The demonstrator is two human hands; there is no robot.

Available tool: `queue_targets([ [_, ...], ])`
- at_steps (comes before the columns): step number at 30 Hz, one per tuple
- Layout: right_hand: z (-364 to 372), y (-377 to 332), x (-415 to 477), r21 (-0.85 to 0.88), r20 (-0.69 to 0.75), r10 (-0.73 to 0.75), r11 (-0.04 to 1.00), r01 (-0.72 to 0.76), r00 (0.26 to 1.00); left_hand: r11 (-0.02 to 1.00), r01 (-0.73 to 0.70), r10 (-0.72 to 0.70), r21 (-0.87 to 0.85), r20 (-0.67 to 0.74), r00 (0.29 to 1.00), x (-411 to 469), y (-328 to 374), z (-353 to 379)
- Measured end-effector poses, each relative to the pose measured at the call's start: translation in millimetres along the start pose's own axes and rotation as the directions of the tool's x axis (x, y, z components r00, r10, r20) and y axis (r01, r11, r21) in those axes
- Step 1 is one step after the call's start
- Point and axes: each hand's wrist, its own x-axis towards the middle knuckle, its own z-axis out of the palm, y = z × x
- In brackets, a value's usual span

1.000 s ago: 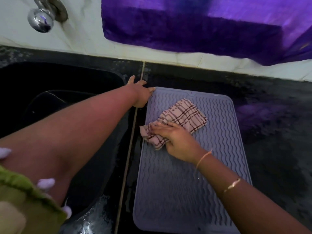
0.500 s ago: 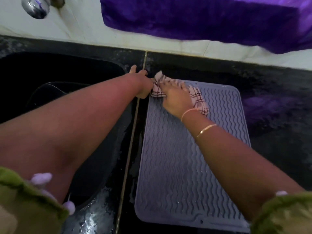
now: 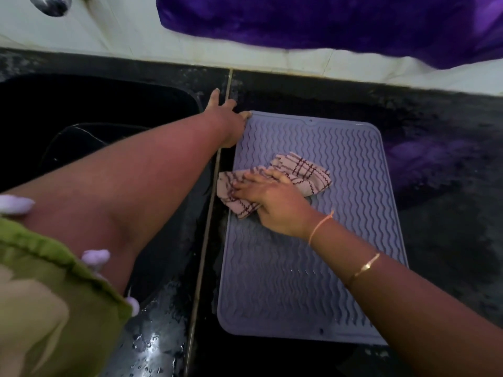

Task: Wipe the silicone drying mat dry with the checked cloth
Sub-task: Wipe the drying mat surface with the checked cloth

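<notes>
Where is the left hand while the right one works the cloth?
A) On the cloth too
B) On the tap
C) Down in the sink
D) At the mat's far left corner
D: the left hand lies flat at the far left corner of the mat, its thumb touching the rim, while only the right hand presses the cloth.

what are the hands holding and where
Nothing is gripped: the right hand presses the left half of the checked cloth; the left hand rests on the far left corner of the silicone drying mat.
</notes>
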Motion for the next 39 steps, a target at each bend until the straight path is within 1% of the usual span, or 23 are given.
queue_targets([
  [5,17.3,-11.5,-30.8,0.111,-0.053,-0.073,0.991,0.079,0.996,0.999,0.019,-0.020,-0.029,-0.050,0.999,-1.1,2.3,6.1],
  [8,14.2,-13.4,-34.1,0.197,-0.051,-0.069,0.977,0.078,0.996,0.999,0.012,-0.015,-0.033,-0.079,0.997,-10.2,3.3,8.4],
  [10,4.4,-11.2,-28.8,0.300,-0.111,-0.030,0.952,0.062,0.993,0.999,-0.009,0.004,-0.039,-0.140,0.990,-16.6,1.8,15.3],
  [12,-11.6,-5.7,-16.6,0.377,-0.184,0.045,0.926,0.028,0.982,0.994,-0.047,0.020,-0.099,-0.254,0.967,-24.1,-2.2,26.6],
  [14,-25.8,2.0,1.1,0.378,-0.237,0.140,0.925,-0.041,0.961,0.974,-0.090,0.010,-0.207,-0.361,0.933,-33.0,-6.7,37.6],
  [15,-31.0,4.8,9.2,0.360,-0.250,0.171,0.930,-0.073,0.953,0.960,-0.113,0.007,-0.255,-0.384,0.923,-37.8,-7.6,42.7],
  [16,-33.0,6.6,15.9,0.330,-0.249,0.177,0.940,-0.088,0.952,0.948,-0.138,0.019,-0.287,-0.380,0.925,-42.8,-6.9,46.6],
  [17,-31.7,6.2,19.8,0.284,-0.218,0.157,0.954,-0.091,0.963,0.938,-0.155,0.041,-0.308,-0.348,0.937,-47.7,-4.7,50.4],
  [20,-8.9,-4.2,12.0,0.093,-0.025,0.074,0.993,-0.071,0.997,0.946,-0.143,0.089,-0.290,-0.191,0.977,-58.5,6.1,57.8],
  [21,-1.6,-8.9,5.9,0.058,-0.001,0.071,0.996,-0.071,0.997,0.954,-0.137,0.095,-0.266,-0.166,0.982,-59.4,7.8,58.1],
  [23,8.1,-17.2,-4.6,0.042,-0.012,0.057,0.998,-0.057,0.998,0.966,-0.117,0.087,-0.229,-0.139,0.986,-61.2,10.5,56.5],
  [26,16.2,-27.7,-18.1,0.012,0.010,-0.016,1.000,0.016,1.000,0.983,-0.087,0.072,-0.160,-0.100,0.992,-63.3,14.0,49.7],
  [29,20.4,-34.4,-32.6,0.035,0.036,-0.058,0.998,0.057,0.998,0.990,-0.044,0.036,-0.134,-0.061,0.997,-64.8,17.0,45.6],
  [32,26.0,-36.0,-44.9,0.081,0.030,-0.109,0.991,0.107,0.994,0.992,-0.018,0.012,-0.125,-0.053,0.999,-66.0,21.1,42.9],
  [35,33.6,-36.3,-53.6,0.144,0.006,-0.132,0.981,0.130,0.991,0.992,0.019,-0.024,-0.123,-0.040,0.999,-68.9,22.8,36.4],
  [39,37.6,-43.1,-65.6,0.202,0.016,-0.158,0.968,0.152,0.987,0.996,0.064,-0.066,-0.062,-0.039,0.997,-73.6,34.5,30.7],
])
